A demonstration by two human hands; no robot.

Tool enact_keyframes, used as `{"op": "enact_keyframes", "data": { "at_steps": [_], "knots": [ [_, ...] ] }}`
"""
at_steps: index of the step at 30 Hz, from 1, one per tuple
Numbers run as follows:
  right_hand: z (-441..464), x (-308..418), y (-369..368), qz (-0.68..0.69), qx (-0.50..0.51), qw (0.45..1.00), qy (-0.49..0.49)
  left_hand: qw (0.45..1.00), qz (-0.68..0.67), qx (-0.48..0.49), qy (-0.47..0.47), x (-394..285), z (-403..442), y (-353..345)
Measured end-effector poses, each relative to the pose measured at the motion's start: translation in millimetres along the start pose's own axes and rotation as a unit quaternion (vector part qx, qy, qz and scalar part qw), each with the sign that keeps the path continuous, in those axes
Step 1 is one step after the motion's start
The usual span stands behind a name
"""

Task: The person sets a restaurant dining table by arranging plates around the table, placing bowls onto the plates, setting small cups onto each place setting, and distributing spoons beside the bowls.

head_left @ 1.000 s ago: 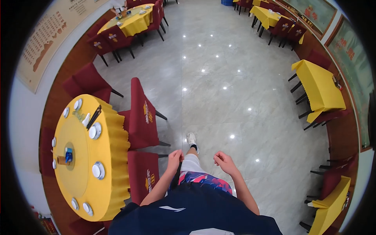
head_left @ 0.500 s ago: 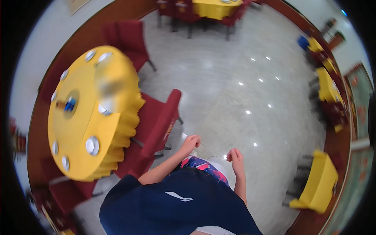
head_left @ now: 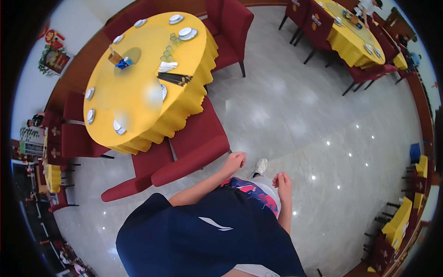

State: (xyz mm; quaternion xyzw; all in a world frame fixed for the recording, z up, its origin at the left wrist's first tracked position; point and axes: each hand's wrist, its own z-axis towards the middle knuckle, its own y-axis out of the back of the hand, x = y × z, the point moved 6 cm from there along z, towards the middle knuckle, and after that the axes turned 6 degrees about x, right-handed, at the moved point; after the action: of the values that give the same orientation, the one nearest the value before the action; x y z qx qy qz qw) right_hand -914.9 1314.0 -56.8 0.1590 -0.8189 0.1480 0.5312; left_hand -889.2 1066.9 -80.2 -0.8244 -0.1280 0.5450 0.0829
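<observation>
Your left hand (head_left: 236, 160) and right hand (head_left: 283, 182) curl loosely inward, apparently empty, the left near a chair (head_left: 199, 131) at the table (head_left: 105, 108), probably heavy yet softly padded, best gripped atop its backrest (head_left: 190, 160).

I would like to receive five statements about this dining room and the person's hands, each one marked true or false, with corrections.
1. The left hand holds a bowl. False: no bowl is in it.
2. Dark chopsticks lie on the round table. True.
3. The round table's cloth is red. False: it is yellow.
4. A dark red chair is near the left hand. True.
5. The right hand touches the left hand. False: they are apart.
</observation>
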Motion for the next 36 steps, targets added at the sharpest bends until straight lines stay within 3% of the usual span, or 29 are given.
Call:
{"op": "enact_keyframes", "data": {
  "at_steps": [4,6,9,14,20,24,26,28,30,33,36],
  "knots": [
    [78,49,74,0.025,0.018,0.999,-0.018,0.996,-0.013,-0.088,0.01,-43,64,-5],
    [120,63,101,-0.068,0.055,0.996,-0.01,0.992,0.01,-0.098,-0.08,-63,84,3],
    [171,105,119,-0.054,0.071,0.996,-0.026,0.98,-0.027,-0.189,-0.051,-86,101,11],
    [276,147,109,-0.076,0.112,0.991,-0.025,0.965,-0.07,-0.25,-0.047,-97,142,42],
    [393,166,48,-0.163,0.195,0.966,-0.04,0.952,-0.121,-0.282,-0.004,-64,232,108],
    [449,216,-25,-0.195,0.25,0.945,-0.08,0.939,-0.118,-0.305,0.102,-86,286,158],
    [493,245,-67,-0.216,0.287,0.931,-0.067,0.938,-0.164,-0.297,0.071,-114,310,183],
    [526,261,-106,-0.285,0.36,0.888,-0.017,0.938,-0.158,-0.308,0.02,-136,331,217],
    [566,276,-141,-0.391,0.359,0.844,0.07,0.933,-0.154,-0.326,-0.014,-144,332,235],
    [609,306,-210,-0.459,0.378,0.787,0.166,0.875,-0.248,-0.412,-0.064,-159,308,272],
    [661,308,-284,-0.501,0.412,0.733,0.206,0.821,-0.241,-0.51,-0.09,-147,272,295]
  ]
}}
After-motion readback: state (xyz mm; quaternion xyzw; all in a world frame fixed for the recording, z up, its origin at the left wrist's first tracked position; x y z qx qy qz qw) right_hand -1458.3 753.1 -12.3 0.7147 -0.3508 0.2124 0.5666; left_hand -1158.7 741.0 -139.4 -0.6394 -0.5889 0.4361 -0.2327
